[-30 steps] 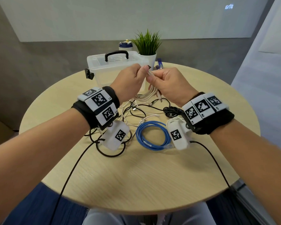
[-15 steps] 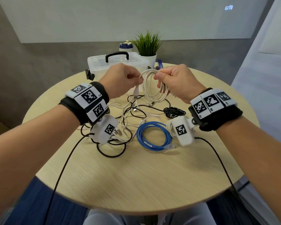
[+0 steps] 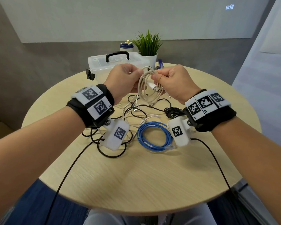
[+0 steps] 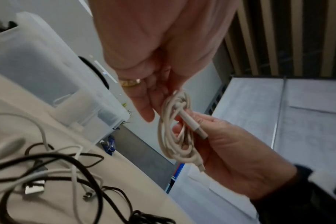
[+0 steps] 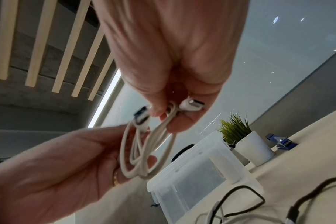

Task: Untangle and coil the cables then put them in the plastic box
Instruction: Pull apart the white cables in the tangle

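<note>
- Tabletop first: a round table [image 3: 136, 184] of pale wood grain, its near edge curving just in front of the person, dark blue floor showing below that edge.
- Nearest the edge, the wood is bare but for two thin black leads trailing from the wrist cameras.
- Beyond that bare stretch lies a coiled blue cable [image 3: 152, 137], flat on the table, with loose black and white cables [image 3: 133, 111] tangled just beside it on its left and far side (one metal plug shows in the left wrist view).
- Above the tangle, clear of the table, both hands hold up a coiled white cable [image 3: 148, 88].
- Left hand [image 3: 125, 80]: fingers curled, pinching the coil's left side; a gold ring shows on one finger.
- Right hand [image 3: 173, 83]: thumb and fingers pinch the coil's right side together with its plug end.
- Behind the hands stands the plastic box [image 3: 102, 64], clear, lid on, black handle up, close to the table's far edge.
- Right of the box, a potted plant [image 3: 148, 51] in a white pot; a small blue object just beside it (too small to tell).
- Behind the table, a grey wall with a pale panel above; a light panel stands off the table's right side.
</note>
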`<state>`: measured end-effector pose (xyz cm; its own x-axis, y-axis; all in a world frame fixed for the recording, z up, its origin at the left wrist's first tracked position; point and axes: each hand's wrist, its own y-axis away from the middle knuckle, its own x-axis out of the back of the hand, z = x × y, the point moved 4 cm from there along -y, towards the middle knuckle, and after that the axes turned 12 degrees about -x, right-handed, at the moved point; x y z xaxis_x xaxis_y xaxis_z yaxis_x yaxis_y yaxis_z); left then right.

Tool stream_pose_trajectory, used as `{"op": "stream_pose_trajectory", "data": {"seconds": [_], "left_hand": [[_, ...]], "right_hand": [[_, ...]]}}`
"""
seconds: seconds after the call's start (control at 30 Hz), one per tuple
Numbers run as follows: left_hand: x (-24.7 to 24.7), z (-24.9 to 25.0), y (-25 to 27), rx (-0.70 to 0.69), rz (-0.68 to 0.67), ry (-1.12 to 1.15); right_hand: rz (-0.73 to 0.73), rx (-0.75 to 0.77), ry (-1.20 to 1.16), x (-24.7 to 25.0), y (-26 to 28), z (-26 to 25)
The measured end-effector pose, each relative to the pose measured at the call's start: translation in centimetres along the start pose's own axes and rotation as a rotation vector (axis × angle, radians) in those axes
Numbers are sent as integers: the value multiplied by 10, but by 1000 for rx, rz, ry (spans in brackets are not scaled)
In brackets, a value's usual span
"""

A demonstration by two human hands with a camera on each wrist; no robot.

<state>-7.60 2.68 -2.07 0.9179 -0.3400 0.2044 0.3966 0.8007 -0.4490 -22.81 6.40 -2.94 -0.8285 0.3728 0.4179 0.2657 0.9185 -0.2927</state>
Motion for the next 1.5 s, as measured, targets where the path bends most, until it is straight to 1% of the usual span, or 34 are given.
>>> {"op": "stream_pose_trajectory", "data": {"seconds": [0.03, 0.1, 0.17, 0.33, 0.43, 0.5, 0.57, 0.63, 0.73, 0.8, 0.9, 1.0, 1.07, 1.13, 1.23, 1.3, 1.37, 1.4, 1.43, 1.5], "left_hand": [[-1, 1, 1, -23, 5, -30], [-2, 4, 1, -89, -5, -164], [-3, 5, 2, -129, -9, -279], [-7, 4, 1, -204, 21, -361], [-6, 3, -2, -228, 9, -407], [-7, 1, -4, -238, -29, -433], [-6, -3, -5, -208, -74, -426], [-7, -6, -3, -156, -138, -331], [-12, -2, 5, -73, -330, -171], [-14, 3, 8, -45, -423, -209], [-13, 8, 7, -71, -441, -338], [-14, 6, 7, -54, -456, -372], [-16, 3, 8, -34, -497, -380], [-19, 5, 12, -32, -551, -391], [-27, 9, 17, -68, -593, -343], [-31, 9, 17, -94, -566, -282], [-31, 8, 13, -110, -475, -279], [-31, 7, 11, -88, -427, -274], [-30, 5, 10, -33, -401, -249], [-33, 0, 10, 86, -425, -197]], "right_hand": [[37, 6, 10, 1, -1, 0], [85, 15, 18, 1, -2, 1], [94, 22, 13, 0, -3, -1], [80, 20, -22, -1, -2, -5], [42, 22, -39, -1, 0, -5], [-2, 19, -76, -2, 1, -4], [-48, 18, -89, -2, 2, -4], [-92, 12, -101, -1, 3, -5], [-156, -3, -204, 2, 3, -6], [-190, -5, -282, 1, 3, -9], [-203, -1, -279, -1, 3, -13], [-233, -44, -250, -3, 5, -15], [-249, -72, -237, -5, 5, -14], [-220, -54, -183, -7, 5, -13], [-73, -2, -40, -4, 2, -13], [33, 28, 47, 2, 1, -15], [92, 36, 48, 5, 0, -16], [102, 27, 12, 6, -1, -14], [107, 20, -37, 6, -2, -13], [103, 18, -103, 6, -4, -11]]}}
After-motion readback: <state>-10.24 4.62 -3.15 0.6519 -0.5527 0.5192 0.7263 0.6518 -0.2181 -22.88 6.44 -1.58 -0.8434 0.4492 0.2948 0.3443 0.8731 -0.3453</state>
